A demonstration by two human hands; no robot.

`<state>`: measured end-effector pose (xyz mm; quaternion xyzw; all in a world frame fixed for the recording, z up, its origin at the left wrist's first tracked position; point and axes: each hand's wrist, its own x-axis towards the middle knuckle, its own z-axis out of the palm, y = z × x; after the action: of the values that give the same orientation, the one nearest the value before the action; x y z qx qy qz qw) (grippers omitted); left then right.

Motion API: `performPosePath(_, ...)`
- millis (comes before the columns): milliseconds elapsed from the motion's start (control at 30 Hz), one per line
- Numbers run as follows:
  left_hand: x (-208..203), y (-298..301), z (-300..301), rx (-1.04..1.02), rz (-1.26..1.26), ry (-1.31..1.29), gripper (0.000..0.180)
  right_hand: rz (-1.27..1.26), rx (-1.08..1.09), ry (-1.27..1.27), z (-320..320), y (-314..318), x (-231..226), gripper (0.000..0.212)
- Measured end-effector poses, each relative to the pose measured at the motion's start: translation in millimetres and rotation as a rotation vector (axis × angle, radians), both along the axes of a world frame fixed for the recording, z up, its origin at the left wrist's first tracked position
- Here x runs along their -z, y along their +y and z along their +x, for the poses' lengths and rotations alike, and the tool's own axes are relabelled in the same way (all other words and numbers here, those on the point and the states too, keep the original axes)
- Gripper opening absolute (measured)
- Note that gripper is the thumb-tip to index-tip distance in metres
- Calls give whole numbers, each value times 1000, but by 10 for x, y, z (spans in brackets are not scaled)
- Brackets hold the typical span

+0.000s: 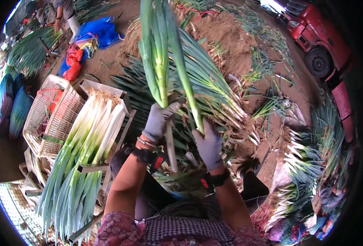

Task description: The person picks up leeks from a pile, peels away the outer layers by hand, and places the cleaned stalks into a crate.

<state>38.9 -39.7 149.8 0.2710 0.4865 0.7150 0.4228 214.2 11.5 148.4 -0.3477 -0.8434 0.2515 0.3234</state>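
Observation:
Both of my hands wear grey gloves. My left hand (159, 119) is closed round the lower stem of a large green onion (160, 67), whose leaves point away from me. My right hand (209, 143) pinches the pale lower end of another green onion (188, 92), which slants up beside the first. Under and beyond them lies a heap of untrimmed green onions (214, 84), with brown roots and dry husks toward the right. To my left, a bundle of cleaned green onions (85, 139) rests on a metal frame, roots at the far end and leaves hanging toward me.
A cream plastic basket (52, 112) stands left of the bundle. Metal bars (94, 168) jut out beside my left arm. More green onions (298, 164) lie at the right. A red vehicle (325, 37) stands at the far right; another person (60, 12) bends at the far left.

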Motion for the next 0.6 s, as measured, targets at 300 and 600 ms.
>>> performPosePath(300,33,101,-24,10,12,-184,10,-1023,-279,626,-369,6,-121,29)
performPosePath(600,208,107,-238,-181,-13,-108,21,-706,-20,225,14,-218,272,24)
